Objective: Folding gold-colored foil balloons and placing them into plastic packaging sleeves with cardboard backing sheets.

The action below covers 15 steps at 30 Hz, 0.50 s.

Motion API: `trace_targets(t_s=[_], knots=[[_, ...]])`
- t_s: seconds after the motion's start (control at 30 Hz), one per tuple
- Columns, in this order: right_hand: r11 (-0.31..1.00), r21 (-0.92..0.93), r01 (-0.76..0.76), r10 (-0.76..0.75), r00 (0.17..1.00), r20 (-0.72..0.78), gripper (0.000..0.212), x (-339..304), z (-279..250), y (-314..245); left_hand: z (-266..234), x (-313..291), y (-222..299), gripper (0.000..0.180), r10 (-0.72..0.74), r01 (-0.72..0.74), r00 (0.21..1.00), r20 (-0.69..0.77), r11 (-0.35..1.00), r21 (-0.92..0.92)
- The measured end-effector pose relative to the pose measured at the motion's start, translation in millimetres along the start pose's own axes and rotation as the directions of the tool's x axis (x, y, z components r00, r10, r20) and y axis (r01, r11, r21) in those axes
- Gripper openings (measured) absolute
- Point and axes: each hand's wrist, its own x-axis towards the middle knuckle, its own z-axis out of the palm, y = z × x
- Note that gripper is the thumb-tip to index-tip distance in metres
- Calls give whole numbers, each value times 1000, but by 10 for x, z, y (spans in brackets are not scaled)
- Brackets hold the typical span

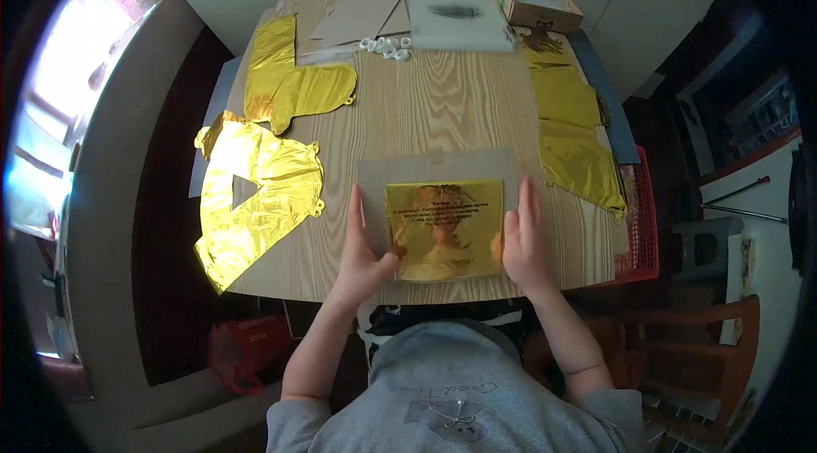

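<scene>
A flat, folded gold foil balloon (445,244) with dark printing lies in a clear plastic bag (436,163) near the table's front edge. My left hand (366,244) rests at the bag's left side, fingers stretched out along the edge and thumb by the foil. At the opposite side stands my right hand (525,240), its fingers straight and its thumb towards the foil. The two hands frame the bag, and neither has its fingers wrapped round it.
Unfolded gold foil balloons (264,189) cover the table's left, with another gold balloon (568,125) at right. Farther back are white ribbon rolls (388,47), a stack of clear bags (464,23) and a cardboard box (538,6). A red basket (642,223) stands beyond the right edge.
</scene>
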Motion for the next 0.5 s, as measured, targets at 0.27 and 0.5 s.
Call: trace_targets(t_s=[0.27,0.5], knots=[[970,168,-177,148,974,173,45,-118,-271,-369,102,-33,133,108,-115,122,992,-42,956,266],[986,163,-24,14,998,59,42,-109,-242,-249,-75,8,24,107,49,-64,996,81,979,191]])
